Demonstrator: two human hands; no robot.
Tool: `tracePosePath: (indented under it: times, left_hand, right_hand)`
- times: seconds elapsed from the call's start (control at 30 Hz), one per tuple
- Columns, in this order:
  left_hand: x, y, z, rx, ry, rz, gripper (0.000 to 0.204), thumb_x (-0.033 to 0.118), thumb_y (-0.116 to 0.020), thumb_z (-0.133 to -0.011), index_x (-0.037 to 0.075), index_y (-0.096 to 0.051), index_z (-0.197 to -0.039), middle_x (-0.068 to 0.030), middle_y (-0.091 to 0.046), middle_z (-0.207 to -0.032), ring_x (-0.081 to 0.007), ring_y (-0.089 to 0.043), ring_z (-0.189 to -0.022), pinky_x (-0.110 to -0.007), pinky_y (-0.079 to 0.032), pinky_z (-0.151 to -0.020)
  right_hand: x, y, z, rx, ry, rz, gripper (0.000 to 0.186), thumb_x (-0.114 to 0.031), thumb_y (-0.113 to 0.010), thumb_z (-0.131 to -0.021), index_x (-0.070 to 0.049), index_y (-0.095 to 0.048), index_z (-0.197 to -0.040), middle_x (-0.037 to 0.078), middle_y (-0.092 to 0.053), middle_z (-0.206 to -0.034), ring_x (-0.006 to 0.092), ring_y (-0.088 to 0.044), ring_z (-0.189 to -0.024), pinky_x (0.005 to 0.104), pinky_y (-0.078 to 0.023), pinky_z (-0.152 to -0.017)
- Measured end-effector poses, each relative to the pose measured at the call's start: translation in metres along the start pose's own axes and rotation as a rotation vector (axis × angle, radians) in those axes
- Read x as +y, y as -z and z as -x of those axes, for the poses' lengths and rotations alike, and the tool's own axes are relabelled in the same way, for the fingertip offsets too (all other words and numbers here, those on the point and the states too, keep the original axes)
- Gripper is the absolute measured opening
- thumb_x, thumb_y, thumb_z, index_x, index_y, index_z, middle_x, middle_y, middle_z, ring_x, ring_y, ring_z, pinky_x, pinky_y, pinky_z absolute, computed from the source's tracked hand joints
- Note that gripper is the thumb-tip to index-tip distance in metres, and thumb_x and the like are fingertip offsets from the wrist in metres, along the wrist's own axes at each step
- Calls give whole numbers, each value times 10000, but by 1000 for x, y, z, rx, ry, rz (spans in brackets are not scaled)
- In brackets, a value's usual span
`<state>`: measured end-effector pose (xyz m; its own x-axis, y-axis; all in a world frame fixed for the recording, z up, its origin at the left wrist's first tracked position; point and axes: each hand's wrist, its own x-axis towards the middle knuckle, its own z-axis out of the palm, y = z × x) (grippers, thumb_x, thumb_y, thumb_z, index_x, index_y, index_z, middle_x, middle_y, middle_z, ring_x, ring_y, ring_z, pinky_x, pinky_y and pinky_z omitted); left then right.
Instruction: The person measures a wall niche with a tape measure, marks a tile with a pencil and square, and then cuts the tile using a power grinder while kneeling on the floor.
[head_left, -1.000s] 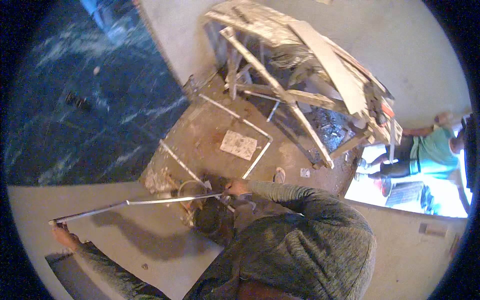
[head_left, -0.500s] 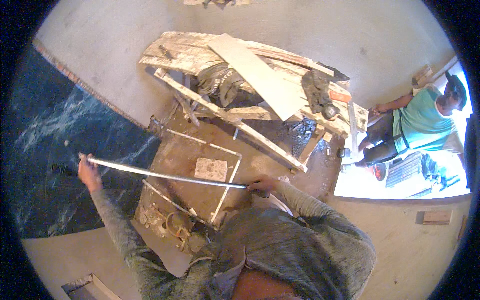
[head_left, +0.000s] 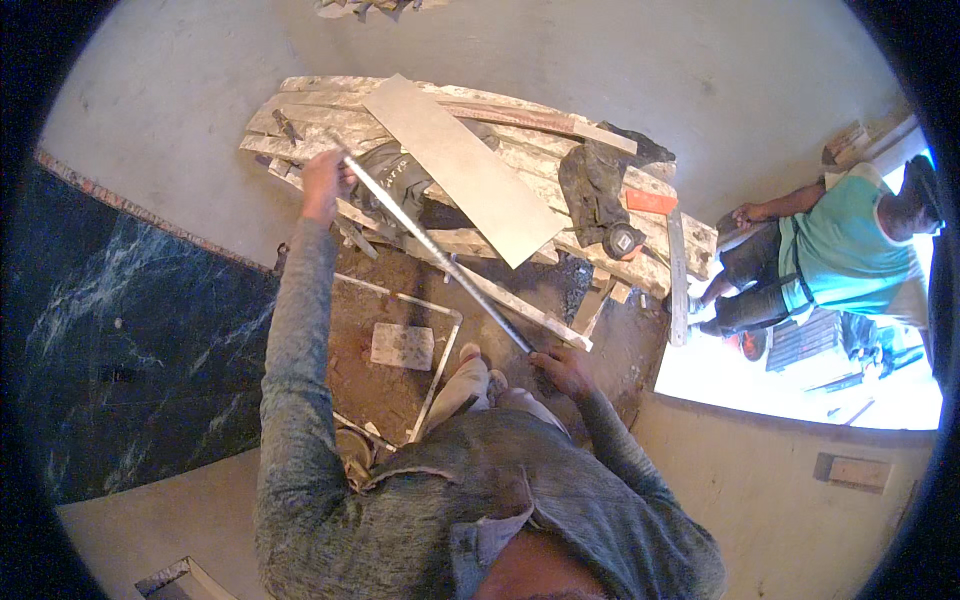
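A long, thin silvery tape measure (head_left: 421, 231) stretches between my two hands, slanting from the far left down to the near right. My left hand (head_left: 325, 186) is closed on the far end, level with the near-left edge of a rough wooden workbench (head_left: 290, 125). My right hand (head_left: 563, 372) grips the other end in front of my body; the fingers hide whatever case is there. Across the bench lies a long beige tile strip (head_left: 465, 165). A dark cloth (head_left: 592, 190), an orange block (head_left: 651, 201) and a round dark tool (head_left: 622, 241) rest right of it.
Dark marbled panels (head_left: 150, 350) cover the left wall. On the dirt floor lie a white pipe frame (head_left: 438, 372) and a square slab (head_left: 402, 346). A straight bar (head_left: 677, 270) leans at the bench's right end. Another person (head_left: 840, 240) is by the bright doorway.
My left hand has swung away from the dark wall, up and right to the bench, turning the tape measure diagonal. My right hand has shifted slightly right. My view has moved a little.
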<state>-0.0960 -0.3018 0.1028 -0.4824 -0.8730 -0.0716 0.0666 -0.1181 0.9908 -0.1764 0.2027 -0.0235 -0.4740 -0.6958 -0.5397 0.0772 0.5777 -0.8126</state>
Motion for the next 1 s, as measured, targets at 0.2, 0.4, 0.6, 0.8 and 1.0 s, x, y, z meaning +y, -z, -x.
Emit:
tracePosePath:
  times: [0.2, 0.4, 0.6, 0.8, 1.0]
  left_hand:
    - [-32, -65, -45, -182, 60, 6, 169, 181, -589, -941, 13, -602, -926, -45, -609, -754, -100, -565, -593, -231, -488, -515]
    - [-72, -84, -98, -314, 132, 111, 152, 150, -589, -939, 26, -588, -850, -47, -615, -730, -98, -557, -559, -234, -465, -500]
    - [-61, -58, -149, 20, -29, -265, 170, 158, -627, -901, 22, -628, -798, -72, -661, -728, -151, -637, -609, -284, -495, -542]
    - [-91, -26, -206, 251, -358, -905, 250, 251, -663, -820, 8, -693, -870, -191, -705, -827, -351, -689, -792, -432, -539, -729]
    - [-100, -60, -247, 219, -615, -906, 392, 307, -674, -814, -8, -672, -1046, -259, -673, -1012, -413, -634, -978, -471, -488, -895]
  right_hand:
    - [5, 22, -9, 219, 39, -43, 322, -312, -641, -908, 1, -715, -915, 28, -637, -692, 136, -578, -628, 317, -466, -582]
    - [-41, 42, -41, 254, -33, -256, 256, -255, -636, -923, -50, -638, -769, -36, -518, -612, 66, -462, -549, 255, -353, -499]
    - [-105, 49, -81, 391, 100, 35, 309, -224, -645, -917, -44, -603, -668, -46, -514, -614, 50, -426, -540, 256, -338, -498]
    - [-137, 49, -117, 361, 109, 54, 308, -213, -651, -912, -29, -592, -671, -39, -495, -603, 50, -436, -577, 260, -353, -531]
    - [-134, 54, -114, 595, 135, 125, 336, -263, -667, -902, -21, -585, -684, -10, -480, -590, 75, -459, -592, 293, -385, -548]
